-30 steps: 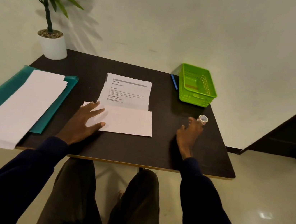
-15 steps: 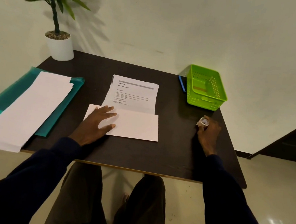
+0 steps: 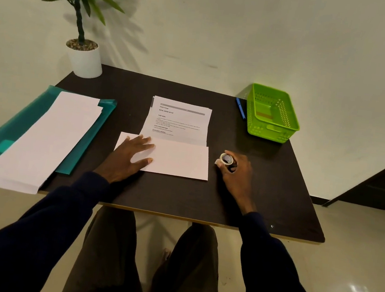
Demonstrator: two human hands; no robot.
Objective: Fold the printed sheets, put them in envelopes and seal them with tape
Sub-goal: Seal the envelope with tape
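Hiding tape roll partly: right fingers

Under the left hand lies a white envelope; beyond it, white printed sheets carry black text and a grey bar. The tape roll in the right hand is pale with a dark core. Past that hand stand a lime-green basket dotted with holes and a blue pen. Left of both hands is a teal folder; the table is near-black.
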